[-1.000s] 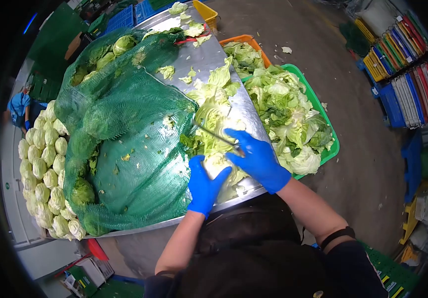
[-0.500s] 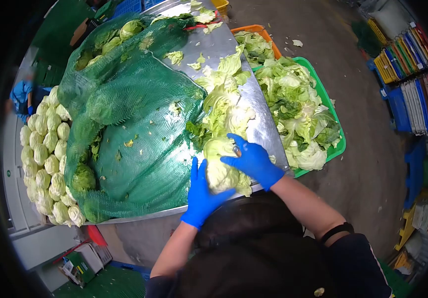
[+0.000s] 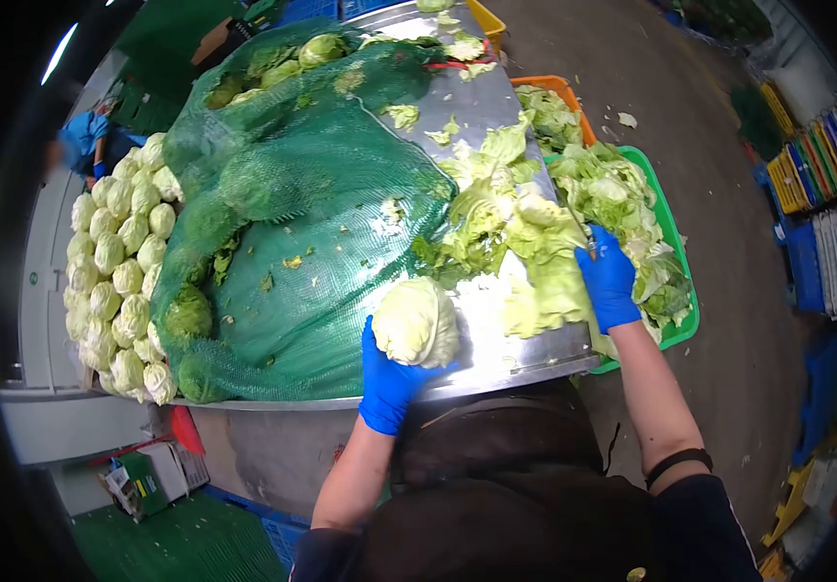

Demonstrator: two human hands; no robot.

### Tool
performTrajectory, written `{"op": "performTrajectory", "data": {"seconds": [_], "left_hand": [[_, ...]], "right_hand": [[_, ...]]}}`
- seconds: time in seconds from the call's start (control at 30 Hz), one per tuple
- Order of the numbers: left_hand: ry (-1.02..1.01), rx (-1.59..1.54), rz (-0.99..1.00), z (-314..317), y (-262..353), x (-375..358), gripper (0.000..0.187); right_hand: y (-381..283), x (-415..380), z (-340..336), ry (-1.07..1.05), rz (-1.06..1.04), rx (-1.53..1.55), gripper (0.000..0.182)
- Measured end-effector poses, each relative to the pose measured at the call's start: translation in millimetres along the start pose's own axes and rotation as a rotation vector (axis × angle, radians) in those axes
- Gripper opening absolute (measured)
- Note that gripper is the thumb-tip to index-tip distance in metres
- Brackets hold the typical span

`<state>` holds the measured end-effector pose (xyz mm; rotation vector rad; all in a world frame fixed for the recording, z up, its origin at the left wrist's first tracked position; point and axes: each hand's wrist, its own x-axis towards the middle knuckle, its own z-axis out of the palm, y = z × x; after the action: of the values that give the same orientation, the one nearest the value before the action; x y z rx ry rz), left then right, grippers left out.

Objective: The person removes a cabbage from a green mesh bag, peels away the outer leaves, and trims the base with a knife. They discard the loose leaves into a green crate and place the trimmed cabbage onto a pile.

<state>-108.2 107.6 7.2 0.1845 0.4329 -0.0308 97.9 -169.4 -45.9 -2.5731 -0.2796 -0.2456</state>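
Observation:
My left hand [image 3: 389,383], in a blue glove, cups a pale trimmed cabbage [image 3: 416,323] from below and the left, over the near edge of the metal table. My right hand [image 3: 609,279], also gloved in blue, is at the table's right edge with its fingers curled, against a heap of loose cabbage leaves [image 3: 546,262]. A small dark sliver shows at its fingertips, too little to name. Beside the left hand, green netting [image 3: 311,262] covers much of the table [image 3: 496,354] and holds several untrimmed cabbages [image 3: 323,49].
A green crate [image 3: 687,325] full of leaves stands right of the table, with an orange crate [image 3: 583,124] behind it. Trimmed cabbages [image 3: 127,276] are stacked at the left. Beyond them is a person in blue [image 3: 83,136]. Stacked coloured crates [image 3: 816,136] line the right side.
My hands have moved apart. The left keeps the cabbage, now bare of its loose outer leaves; the right has moved right to the table edge, with leaves shifted that way. The view has turned slightly.

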Motion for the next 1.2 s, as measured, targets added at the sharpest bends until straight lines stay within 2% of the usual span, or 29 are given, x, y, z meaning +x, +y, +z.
{"op": "performTrajectory", "data": {"seconds": [0.03, 0.07, 0.13, 0.17, 0.2, 0.27, 0.3, 0.33, 0.4, 0.43, 0.47, 0.5, 0.53, 0.57, 0.6, 0.67, 0.7, 0.73, 0.8, 0.83, 0.87, 0.9, 0.93, 1.0, 1.07, 1.13, 1.2], "left_hand": [[-0.041, -0.023, -0.064, 6.9, -2.4, -0.6, 0.063], [-0.043, -0.024, -0.053, 11.9, -4.8, 0.2, 0.063], [-0.106, -0.234, -0.125, 22.4, -11.2, 2.5, 0.069], [-0.050, 0.362, 0.072, 37.3, -17.3, -0.6, 0.075], [-0.052, 0.365, 0.073, 39.2, -17.2, -0.4, 0.075], [-0.133, 0.230, -0.112, 39.6, -15.4, -3.3, 0.083], [-0.266, -0.035, -0.216, 29.0, -12.0, -0.1, 0.090], [-0.272, -0.033, -0.218, 20.9, -6.3, -3.6, 0.090], [-0.116, 0.486, -0.062, 20.9, 1.4, -9.7, 0.089], [-0.027, 0.805, 0.189, 22.8, -2.0, -8.4, 0.087], [-0.029, 0.806, 0.193, 28.5, -7.7, -4.2, 0.087], [-0.021, 0.892, 0.413, 34.8, -14.3, 1.1, 0.085], [-0.010, 0.970, 0.635, 38.7, -16.5, 5.8, 0.085], [-0.004, 0.827, 0.615, 37.3, -10.6, 8.3, 0.083], [0.002, 0.824, 0.620, 30.4, -4.2, 7.7, 0.083], [0.081, 0.397, 0.371, 12.2, 8.9, 4.6, 0.071], [0.107, 0.419, 0.355, 7.4, 12.7, 2.4, 0.070], [0.113, 0.418, 0.358, 5.6, 14.5, 1.2, 0.070], [0.106, 0.507, 0.255, 6.6, 15.0, -1.5, 0.074], [0.094, 0.496, 0.236, 9.9, 13.6, -0.7, 0.072], [0.096, 0.493, 0.252, 9.1, 14.7, 0.3, 0.072], [0.100, 0.451, 0.203, 6.6, 17.0, -1.3, 0.071], [0.103, 0.411, 0.159, 4.9, 20.6, -2.8, 0.069], [0.095, 0.421, 0.130, 4.6, 29.0, -6.9, 0.060], [0.159, 0.320, 0.032, -8.7, 40.6, -9.6, 0.059], [0.143, 0.212, -0.032, -30.2, 55.9, -12.0, 0.057], [-0.144, 0.154, -0.063, -45.2, 73.8, -12.6, 0.055]], "right_hand": [[-11.4, 3.2, -12.1, -0.012, 0.000, -0.001, 0.049], [-31.4, 2.9, -22.6, -0.014, -0.010, 0.004, 0.049], [-73.6, -7.3, -33.3, -0.141, -0.169, 0.433, 0.060], [-89.5, -14.6, -33.1, -0.352, -0.144, 0.598, 0.064], [-103.4, -21.4, -32.7, -0.565, -0.117, 0.760, 0.068], [-126.1, -31.1, -35.8, -0.750, -0.040, 0.942, 0.069], [-132.5, -33.4, -38.0, -0.860, 0.074, 0.933, 0.069], [-116.5, -40.0, 0.4, -0.754, 0.059, 1.051, 0.068], [-118.6, -32.7, -18.6, -0.963, 0.388, 1.434, 0.062], [-121.1, -35.0, -15.7, -0.961, 0.382, 1.433, 0.062], [-127.7, -43.1, -8.8, -0.911, 0.520, 1.447, 0.058], [-141.2, -50.3, -7.9, -0.863, 0.660, 1.455, 0.055], [-154.8, -60.3, -13.1, -0.798, 0.656, 1.355, 0.052], [-158.2, -60.5, -17.4, -0.774, 0.578, 1.230, 0.053], [-160.9, -59.4, -17.8, -0.747, 0.497, 1.107, 0.054], [-150.5, -46.8, -3.8, -0.390, -0.060, 0.755, 0.055], [-160.1, -33.4, -21.0, -0.317, -0.130, 0.664, 0.057], [-171.9, -22.2, -30.7, -0.283, -0.179, 0.755, 0.059], [-184.9, -9.4, -42.1, -0.621, -0.120, 0.696, 0.052], [-185.1, -8.5, -33.0, -0.626, -0.129, 0.694, 0.052], [-186.7, -7.3, -19.7, -0.631, -0.186, 0.752, 0.044], [-189.4, -7.4, -9.6, -0.640, -0.242, 0.814, 0.037], [-190.9, -7.2, -4.2, -0.651, -0.261, 0.821, 0.037], [-191.2, -8.3, 0.1, -0.621, -0.131, 0.860, 0.025], [-186.9, -10.6, 16.3, -0.765, 0.270, 1.000, 0.021], [-180.1, -11.4, 22.6, -0.874, 0.670, 1.357, 0.019], [-174.0, -7.1, 32.6, -0.864, 0.957, 1.619, 0.017]]}}
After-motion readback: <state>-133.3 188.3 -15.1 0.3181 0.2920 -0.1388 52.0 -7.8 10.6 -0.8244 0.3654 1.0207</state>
